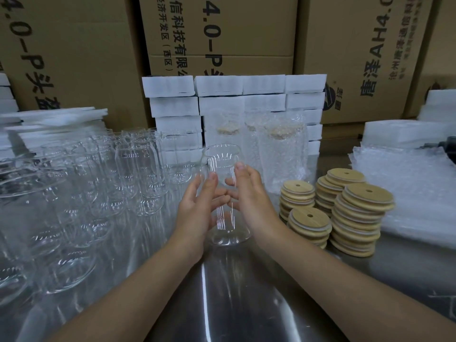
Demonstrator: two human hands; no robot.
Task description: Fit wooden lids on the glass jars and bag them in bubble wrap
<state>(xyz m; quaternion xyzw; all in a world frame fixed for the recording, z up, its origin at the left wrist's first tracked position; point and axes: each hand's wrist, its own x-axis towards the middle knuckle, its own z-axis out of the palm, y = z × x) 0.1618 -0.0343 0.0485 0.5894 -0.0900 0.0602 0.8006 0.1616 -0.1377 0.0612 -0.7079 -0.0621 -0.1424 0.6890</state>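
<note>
A clear, lidless glass jar [221, 157] stands upright at the middle of the steel table [246, 292]. My left hand [197, 208] holds its left side and my right hand [250, 193] its right side. Both thumbs lie on the near face, and the fingers show through the glass behind it. Several stacks of round wooden lids [360, 213], each lid with a small hole, stand just right of my right hand. Flat bubble wrap bags [409, 186] lie in a pile further right. Three jars with lids, wrapped in bubble wrap [278, 149], stand behind the held jar.
Many empty glass jars [98, 183] crowd the table's left half. White foam blocks [222, 86] are stacked along the back, with foam sheets [56, 119] at the far left and more at the far right. Large cardboard boxes [74, 50] form a wall behind.
</note>
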